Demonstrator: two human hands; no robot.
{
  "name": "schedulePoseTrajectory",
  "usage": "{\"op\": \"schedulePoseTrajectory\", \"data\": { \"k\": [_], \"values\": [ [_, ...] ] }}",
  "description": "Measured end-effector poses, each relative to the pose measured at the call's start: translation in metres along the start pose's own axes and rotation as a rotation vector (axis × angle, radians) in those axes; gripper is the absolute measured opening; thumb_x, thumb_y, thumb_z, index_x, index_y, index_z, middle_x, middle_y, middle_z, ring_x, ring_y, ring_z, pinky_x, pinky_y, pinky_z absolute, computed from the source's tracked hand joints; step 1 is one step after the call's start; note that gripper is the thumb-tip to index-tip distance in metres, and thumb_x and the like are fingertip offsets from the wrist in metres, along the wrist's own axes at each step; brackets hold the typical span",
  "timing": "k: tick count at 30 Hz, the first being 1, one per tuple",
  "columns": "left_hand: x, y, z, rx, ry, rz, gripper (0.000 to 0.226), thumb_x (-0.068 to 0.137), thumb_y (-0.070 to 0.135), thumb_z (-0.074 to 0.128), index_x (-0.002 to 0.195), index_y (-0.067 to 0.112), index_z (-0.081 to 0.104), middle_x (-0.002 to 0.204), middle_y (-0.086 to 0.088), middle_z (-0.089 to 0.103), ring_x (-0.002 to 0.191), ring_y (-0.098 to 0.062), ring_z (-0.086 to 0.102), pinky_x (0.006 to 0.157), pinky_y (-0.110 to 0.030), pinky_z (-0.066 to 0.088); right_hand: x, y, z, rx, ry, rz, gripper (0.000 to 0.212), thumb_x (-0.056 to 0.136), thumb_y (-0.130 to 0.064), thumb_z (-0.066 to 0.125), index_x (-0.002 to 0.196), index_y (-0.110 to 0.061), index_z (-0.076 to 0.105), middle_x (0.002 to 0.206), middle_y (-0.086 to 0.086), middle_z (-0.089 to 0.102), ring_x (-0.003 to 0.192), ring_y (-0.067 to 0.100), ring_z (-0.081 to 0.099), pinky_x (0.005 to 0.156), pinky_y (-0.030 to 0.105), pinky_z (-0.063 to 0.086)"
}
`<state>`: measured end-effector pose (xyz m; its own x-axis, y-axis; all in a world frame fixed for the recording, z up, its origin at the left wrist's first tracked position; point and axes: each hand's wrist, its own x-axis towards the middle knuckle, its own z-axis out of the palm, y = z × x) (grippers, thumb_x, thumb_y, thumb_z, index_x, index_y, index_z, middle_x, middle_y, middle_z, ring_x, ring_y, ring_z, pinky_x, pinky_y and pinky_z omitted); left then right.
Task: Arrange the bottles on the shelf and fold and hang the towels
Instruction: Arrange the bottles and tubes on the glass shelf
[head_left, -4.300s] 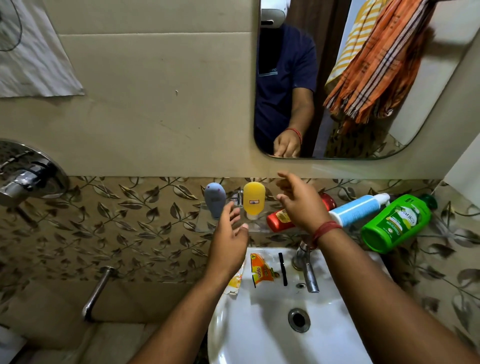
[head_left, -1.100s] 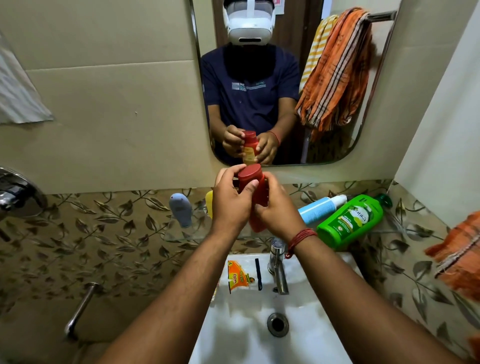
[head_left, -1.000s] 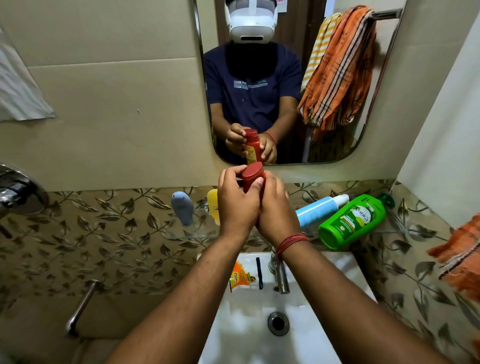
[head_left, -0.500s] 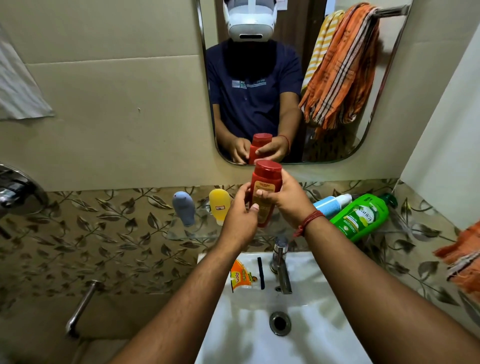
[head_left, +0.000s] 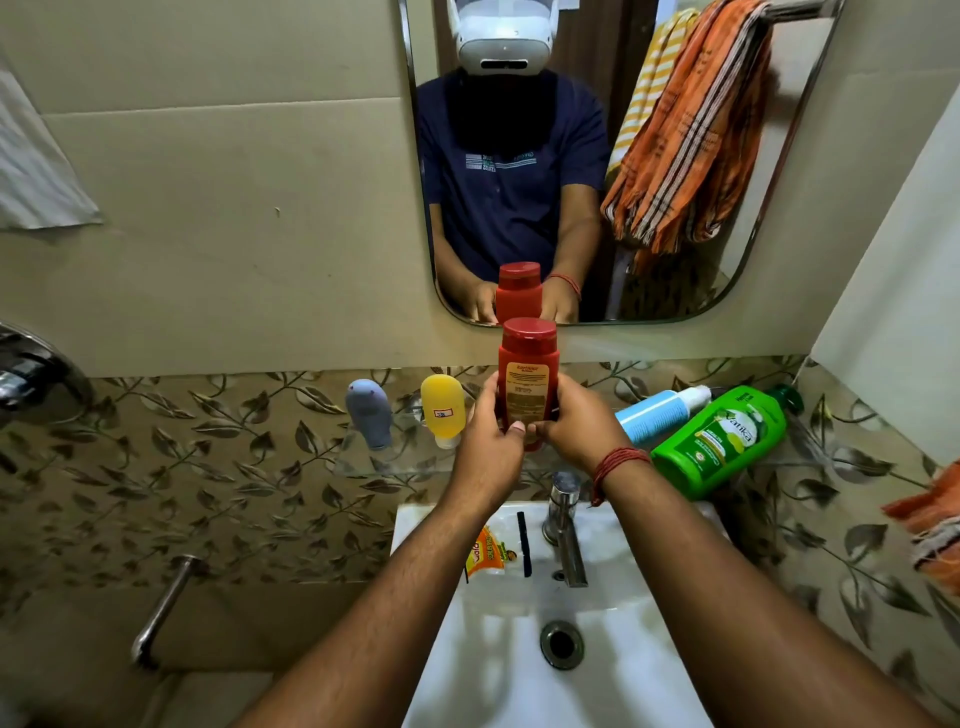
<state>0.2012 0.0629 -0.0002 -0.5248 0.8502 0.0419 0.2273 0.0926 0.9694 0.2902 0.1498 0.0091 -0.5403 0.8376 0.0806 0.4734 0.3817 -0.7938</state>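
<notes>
A red bottle (head_left: 527, 374) stands upright at the glass shelf (head_left: 358, 460), cap up, label toward me. My left hand (head_left: 491, 441) and my right hand (head_left: 576, 426) both grip its lower half, so its base is hidden. Left of it on the shelf stand a yellow bottle (head_left: 441, 408) and a grey-blue bottle (head_left: 370, 413), both cap down. To the right, a light blue bottle (head_left: 657, 413) and a green bottle (head_left: 722, 441) lie on their sides. An orange striped towel (head_left: 930, 525) shows at the right edge; the mirror reflects more towels on a rail.
A white basin (head_left: 571, 686) with a chrome tap (head_left: 566, 525) sits below the shelf. An orange sachet (head_left: 485, 556) and a thin black stick (head_left: 524, 543) lie on its rim. The mirror (head_left: 753, 249) hangs above. A white cloth (head_left: 36, 176) hangs at the far left.
Both hands lifted the red bottle from lying on the shelf, turned it upright near the mirror, then lowered it toward the shelf beside the yellow bottle.
</notes>
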Motion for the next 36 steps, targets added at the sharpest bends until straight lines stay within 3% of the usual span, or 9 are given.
{"op": "schedulePoseTrajectory", "data": {
  "k": [5,10,14,18,25,30,36],
  "values": [
    [0.003,-0.006,0.000,0.004,0.000,-0.036,0.070,0.099,0.001,0.051,0.155,0.036,0.025,0.148,0.002,0.051,0.137,-0.015,0.047,0.112,-0.036,0.039,0.005,-0.001,0.004,-0.059,0.069,0.044,0.053,0.086,-0.001,0.067,0.131,-0.022,0.047,0.122,0.002,0.067,0.114,0.022,0.062,0.100,0.041,0.049],
    [0.003,-0.006,0.000,-0.011,-0.018,-0.061,0.070,0.100,0.000,0.048,0.155,0.037,0.026,0.148,0.005,0.050,0.134,-0.012,0.045,0.107,-0.033,0.038,0.004,-0.001,0.004,-0.074,0.066,0.057,0.053,0.086,0.000,0.066,0.131,-0.021,0.046,0.124,0.004,0.065,0.118,0.024,0.061,0.103,0.045,0.049],
    [0.004,-0.009,0.000,0.003,-0.036,-0.068,0.068,0.099,-0.004,0.043,0.153,0.036,0.032,0.135,0.010,0.054,0.126,-0.008,0.047,0.103,-0.030,0.037,0.003,-0.001,0.005,-0.061,0.072,0.063,0.052,0.087,0.002,0.064,0.131,-0.019,0.046,0.126,0.006,0.064,0.119,0.026,0.060,0.102,0.044,0.049],
    [0.005,-0.011,0.002,0.018,-0.046,-0.066,0.073,0.099,-0.006,0.039,0.154,0.040,0.028,0.148,0.004,0.051,0.124,-0.004,0.044,0.097,-0.026,0.040,0.001,-0.002,0.009,-0.064,0.069,0.069,0.051,0.088,0.002,0.061,0.132,-0.020,0.044,0.127,0.005,0.064,0.120,0.026,0.060,0.103,0.047,0.049],
    [0.006,-0.011,0.002,0.026,-0.043,-0.081,0.073,0.100,-0.006,0.038,0.156,0.039,0.025,0.152,0.003,0.047,0.140,-0.015,0.042,0.113,-0.038,0.036,-0.001,-0.003,0.009,-0.053,0.064,0.080,0.053,0.088,0.002,0.061,0.133,-0.020,0.044,0.129,0.004,0.062,0.124,0.026,0.058,0.106,0.050,0.046],
    [0.006,-0.012,0.003,0.063,-0.051,-0.072,0.073,0.101,-0.003,0.038,0.157,0.038,0.019,0.153,0.003,0.046,0.129,-0.010,0.047,0.091,-0.022,0.042,-0.003,-0.003,0.008,-0.047,0.045,0.073,0.055,0.090,0.000,0.061,0.137,-0.022,0.042,0.131,0.004,0.062,0.125,0.026,0.057,0.108,0.051,0.044],
    [0.008,-0.013,0.004,0.051,-0.054,-0.072,0.074,0.101,-0.003,0.042,0.158,0.036,0.017,0.154,0.002,0.045,0.140,-0.015,0.042,0.103,-0.032,0.035,-0.005,-0.002,0.009,-0.028,0.054,0.057,0.053,0.090,-0.002,0.063,0.135,-0.021,0.043,0.129,0.004,0.063,0.122,0.026,0.059,0.105,0.050,0.047]
  ]
}}
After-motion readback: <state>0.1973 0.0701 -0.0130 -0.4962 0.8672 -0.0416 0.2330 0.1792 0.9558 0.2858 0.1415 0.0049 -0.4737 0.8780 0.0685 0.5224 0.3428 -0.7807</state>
